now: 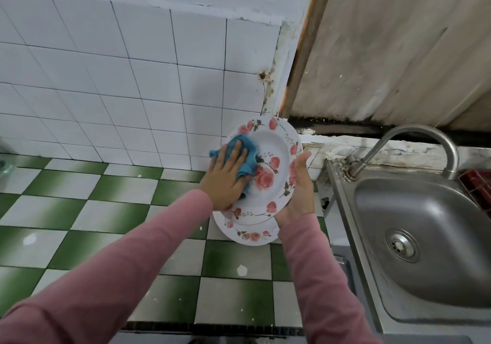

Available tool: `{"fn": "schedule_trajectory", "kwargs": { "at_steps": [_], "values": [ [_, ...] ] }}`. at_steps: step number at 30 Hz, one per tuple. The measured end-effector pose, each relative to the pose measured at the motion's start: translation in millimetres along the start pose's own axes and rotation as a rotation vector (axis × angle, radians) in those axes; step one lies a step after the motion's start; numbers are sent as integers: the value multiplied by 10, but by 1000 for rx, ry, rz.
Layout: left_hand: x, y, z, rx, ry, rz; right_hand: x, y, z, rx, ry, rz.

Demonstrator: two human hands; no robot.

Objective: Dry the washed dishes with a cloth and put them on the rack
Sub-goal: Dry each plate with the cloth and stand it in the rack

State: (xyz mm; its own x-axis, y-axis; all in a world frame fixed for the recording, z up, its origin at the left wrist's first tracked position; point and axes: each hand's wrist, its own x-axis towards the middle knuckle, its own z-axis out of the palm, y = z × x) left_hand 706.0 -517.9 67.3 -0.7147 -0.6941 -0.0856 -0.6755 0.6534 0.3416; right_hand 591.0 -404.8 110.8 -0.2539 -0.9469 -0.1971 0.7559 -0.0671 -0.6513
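The plate [269,155] is in my hands, held up on a tilt above the counter [87,211], its face turned towards me. It is round, glossy white ware with a shallow well and a wide rim printed with pink roses and thin green stems. My right hand [299,187] grasps it by the right rim: the thumb lies along the front edge, and the fingers go behind the plate, where I cannot see them. My left hand [225,181] lies flat on the left half of the plate, fingers straight and slightly spread, pressing a cloth [247,161] against the surface. The cloth is soft, blue and crumpled, bunched under my palm and sticking out past my fingertips.

Just below, a second plate [247,233] of the same rose pattern lies on the counter, mostly covered by the one I hold. Both my sleeves [127,250] are pink and matte.

The counter is tiled in green and white squares, spotted with white flecks. To the right a stainless steel sink [425,237] is set into it, smooth and dull-shining, with a round drain and a curved metal tap [414,142]. A red gridded thing [478,187] shows at the sink's far right edge. Behind stands a wall [132,72] of white square tiles.
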Motion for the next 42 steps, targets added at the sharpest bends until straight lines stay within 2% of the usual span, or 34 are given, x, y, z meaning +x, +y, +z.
{"fn": "schedule_trajectory", "kwargs": {
  "at_steps": [3, 5, 7, 9, 11, 14, 16, 20, 22, 24, 28, 30, 35, 37, 38, 40, 42],
  "values": [
    [-274, 123, 69, -79, -177, 112, 19, -75, -65, -51, 132, -34],
    [-435, 245, 65, -240, -169, 177, 64, -114, -107, -92, 243, -48],
    [-515, 332, 77, -265, -90, 238, 100, -200, -82, -119, 326, -57],
    [-512, 365, 142, -244, 53, 245, 156, -300, -36, -105, 336, -34],
    [-485, 374, 166, -310, 178, 187, 212, -387, 35, -125, 374, -19],
    [-455, 397, 142, -455, 222, 92, 232, -460, 32, -225, 422, 1],
    [-432, 388, 82, -678, 250, -7, 198, -445, -40, -284, 456, 16],
    [-375, 279, -85, -1326, 316, -363, 41, -240, -256, -512, 562, 130],
    [-386, 215, -148, -1620, 258, -380, -16, -133, -392, -508, 546, 149],
    [-392, 175, -191, -1767, 197, -350, -48, -68, -490, -423, 461, 96],
    [-369, 104, -197, -1755, 161, -370, -82, -69, -509, -50, 460, -15],
    [-355, 52, -185, -1729, 188, -454, -78, -130, -491, 68, 472, -24],
    [-306, 32, -46, -1409, 560, -679, -131, -233, -449, 38, 479, -90],
    [-373, 126, -28, -1352, 649, -602, -162, -204, -421, -25, 493, -96],
    [-410, 199, -26, -1338, 636, -527, -182, -173, -390, -66, 475, -95],
    [-444, 371, -23, -1292, 505, -361, -197, -63, -276, -179, 442, -98],
    [-432, 545, 36, -1145, 375, -178, -197, 64, -111, -280, 410, -106]
  ]
}}
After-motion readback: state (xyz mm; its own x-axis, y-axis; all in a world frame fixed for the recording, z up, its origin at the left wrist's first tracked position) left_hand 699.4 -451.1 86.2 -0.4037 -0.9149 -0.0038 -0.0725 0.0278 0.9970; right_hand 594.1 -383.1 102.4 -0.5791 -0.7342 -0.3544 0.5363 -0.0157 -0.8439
